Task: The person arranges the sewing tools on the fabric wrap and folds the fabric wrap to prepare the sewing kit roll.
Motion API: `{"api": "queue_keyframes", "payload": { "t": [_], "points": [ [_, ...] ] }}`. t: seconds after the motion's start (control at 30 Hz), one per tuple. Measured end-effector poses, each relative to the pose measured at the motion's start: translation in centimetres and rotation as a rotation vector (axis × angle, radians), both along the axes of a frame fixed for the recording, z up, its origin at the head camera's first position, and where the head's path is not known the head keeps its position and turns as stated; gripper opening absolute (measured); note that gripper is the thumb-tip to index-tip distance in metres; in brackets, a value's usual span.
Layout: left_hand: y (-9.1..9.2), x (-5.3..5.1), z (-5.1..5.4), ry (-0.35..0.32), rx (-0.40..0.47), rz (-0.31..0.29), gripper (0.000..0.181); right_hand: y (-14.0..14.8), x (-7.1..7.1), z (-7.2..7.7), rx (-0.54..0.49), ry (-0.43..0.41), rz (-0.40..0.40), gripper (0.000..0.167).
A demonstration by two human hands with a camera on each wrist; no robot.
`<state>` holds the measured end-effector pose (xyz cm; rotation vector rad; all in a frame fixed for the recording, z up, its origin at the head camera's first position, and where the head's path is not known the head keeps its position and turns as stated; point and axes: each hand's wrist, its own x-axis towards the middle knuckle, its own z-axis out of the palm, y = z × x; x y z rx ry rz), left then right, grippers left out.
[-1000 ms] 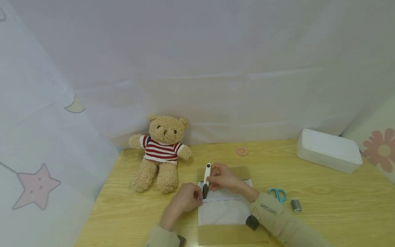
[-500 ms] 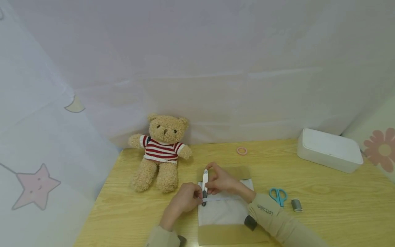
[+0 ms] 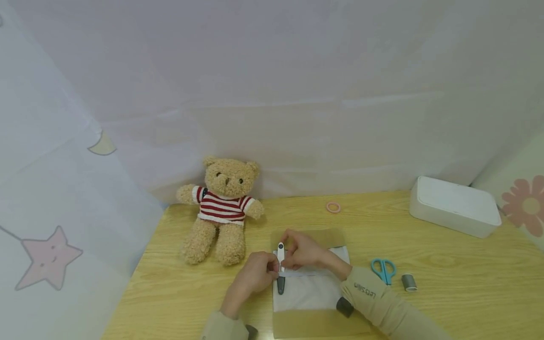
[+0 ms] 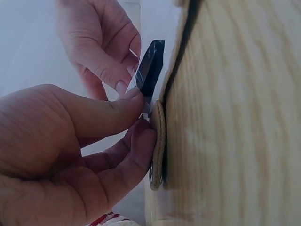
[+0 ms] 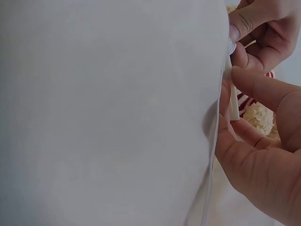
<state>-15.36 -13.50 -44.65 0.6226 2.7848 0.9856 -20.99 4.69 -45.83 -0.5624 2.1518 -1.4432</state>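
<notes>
A white cloth (image 3: pixel 312 293) lies on a brown board (image 3: pixel 314 324), crossed by a thin pale strip (image 3: pixel 301 274). My left hand (image 3: pixel 256 273) pinches at the strip's end by the cloth's left edge; in the left wrist view its thumb and fingers (image 4: pixel 137 141) meet at the board's edge. A slim tool, white above and black below (image 3: pixel 281 285), points down along that edge, its black end below the strip. My right hand (image 3: pixel 307 252) holds the tool's white part between thumb and fingers, also in the right wrist view, where the white part (image 5: pixel 235 109) shows.
A teddy bear (image 3: pixel 222 208) in a striped shirt sits at the back left. A pink ring (image 3: pixel 333 203) lies behind the board. To the right are blue scissors (image 3: pixel 384 271), a grey thread spool (image 3: pixel 409 282) and, farther back, a white box (image 3: pixel 454 205).
The tool has slid toward me, its black end passing from above the strip to below it. My right hand has shifted slightly with it, while my left hand has stayed in place.
</notes>
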Motion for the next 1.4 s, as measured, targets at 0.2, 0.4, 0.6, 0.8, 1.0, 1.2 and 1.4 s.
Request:
{"api": "queue_keyframes", "payload": {
  "t": [0.2, 0.4, 0.6, 0.8, 1.0, 1.2, 1.4],
  "points": [
    [0.2, 0.1, 0.0, 0.009, 0.005, 0.017, 0.023, 0.0, 0.1, 0.1, 0.035, 0.039, 0.023, 0.044],
    [0.3, 0.1, 0.0, 0.009, 0.006, 0.029, 0.022, 0.2, 0.1, 0.2, 0.067, 0.086, 0.045, 0.042],
    [0.5, -0.1, 0.3, 0.01, -0.006, 0.043, 0.022, 0.4, 0.2, 0.7, 0.074, 0.121, 0.056, 0.039],
    [0.5, 0.1, 0.3, -0.005, 0.013, 0.042, 0.021, 3.3, 0.8, 2.8, -0.084, 0.104, 0.025, 0.04],
    [0.4, -0.1, 0.4, 0.045, 0.03, -0.028, 0.021, 8.6, 2.3, 5.1, -0.204, 0.164, -0.085, 0.034],
    [0.9, -0.1, 1.1, 0.056, 0.057, -0.066, 0.017, 12.1, 3.1, 6.0, -0.196, 0.235, -0.161, 0.032],
    [2.2, -0.4, 1.7, 0.05, 0.06, -0.08, 0.013, 14.6, 3.2, 5.9, -0.126, 0.3, -0.221, 0.029]
  ]
}}
